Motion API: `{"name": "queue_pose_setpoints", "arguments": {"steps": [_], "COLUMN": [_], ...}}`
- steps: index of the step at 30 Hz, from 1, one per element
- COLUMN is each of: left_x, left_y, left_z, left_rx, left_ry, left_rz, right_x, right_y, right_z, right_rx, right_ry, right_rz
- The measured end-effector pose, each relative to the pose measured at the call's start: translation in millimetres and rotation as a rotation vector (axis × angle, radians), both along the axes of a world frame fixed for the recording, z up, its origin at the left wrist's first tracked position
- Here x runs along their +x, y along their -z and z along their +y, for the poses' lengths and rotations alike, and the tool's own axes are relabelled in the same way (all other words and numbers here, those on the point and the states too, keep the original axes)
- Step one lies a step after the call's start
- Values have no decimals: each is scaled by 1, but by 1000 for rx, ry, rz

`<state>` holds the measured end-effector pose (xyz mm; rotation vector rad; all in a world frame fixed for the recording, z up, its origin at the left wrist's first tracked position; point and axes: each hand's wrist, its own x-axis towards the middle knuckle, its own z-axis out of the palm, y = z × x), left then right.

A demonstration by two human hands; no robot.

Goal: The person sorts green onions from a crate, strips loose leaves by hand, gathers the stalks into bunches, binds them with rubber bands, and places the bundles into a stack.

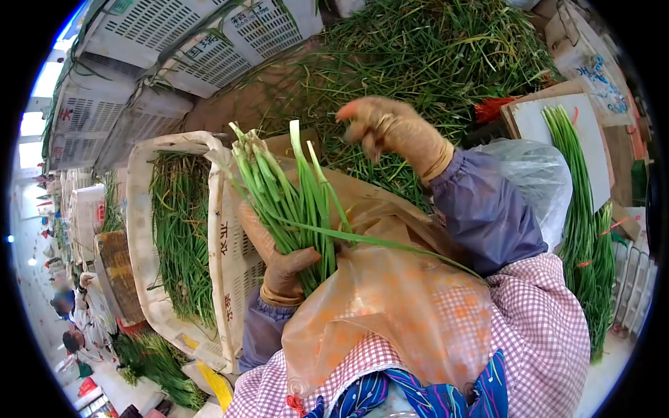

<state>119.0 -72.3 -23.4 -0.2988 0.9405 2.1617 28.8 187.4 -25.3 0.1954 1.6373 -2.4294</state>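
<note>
My left hand (286, 275), in a tan glove, is closed around a bunch of garlic chives (279, 188). The pale cut ends point up and away from me, and one long leaf (390, 245) trails right across my lap. A translucent plastic apron (390, 292) covers my front. My right hand (397, 132), gloved with an orange fingertip, is raised to the right of the bunch. Its fingers are bent and apart, slightly blurred, with nothing visible in them. Below and beyond it lies a heap of loose green leaves (432, 63).
A cream plastic crate (219, 272) holding chives stands at my left. White slatted crates (202, 52) line the far left. Tied chive bundles (571, 160) lie on a white board (526, 115) at right, near red ties (493, 109). Other people (77, 338) are at far left.
</note>
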Motion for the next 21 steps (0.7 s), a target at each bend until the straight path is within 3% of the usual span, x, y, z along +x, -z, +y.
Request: {"name": "queue_pose_setpoints", "arguments": {"steps": [2,12,15,21], "left_x": [0,1,0,4], "left_y": [-3,-2,0,-10], "left_z": [1,1,3,12], "left_rx": [-22,63,48,13], "left_ry": [-3,-45,-33,-183], "left_rz": [-11,-75,-51,-56], "right_x": [8,8,15,10], "right_y": [-11,0,-12,-22], "right_z": [-11,-25,-34,-20], "right_rx": [27,-324,39,194], "right_ry": [-378,-333,-454,-540], "right_rz": [-97,-148,-72,-90]}}
